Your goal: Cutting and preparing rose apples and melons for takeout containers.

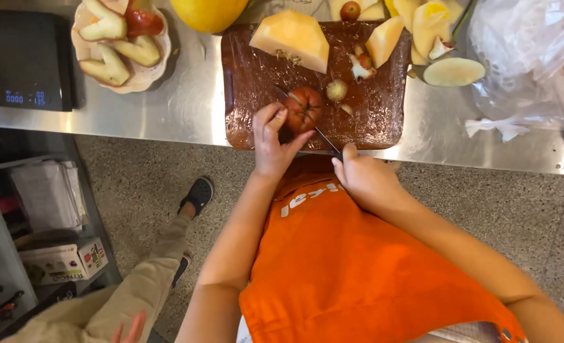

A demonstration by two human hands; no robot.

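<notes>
A red apple point(305, 108) rests on a wet brown cutting board point(250, 76) at the near edge of a steel counter. My left hand point(273, 141) steadies the apple from the near side, fingertips on it. My right hand point(366, 180) grips the handle of a dark-bladed knife point(323, 138), whose blade runs under the apple toward the board's middle. An orange apron covers my front below the hands.
Melon wedges point(293, 39), apple scraps point(361, 65) and a small bulb point(336, 89) lie on the board. A scalloped dish point(152, 76) of cut fruit, a black scale point(26, 58) and a yellow melon point(209, 13) sit left; clear plastic bags point(530, 57) right. Another person's leg point(161, 260) stands at lower left.
</notes>
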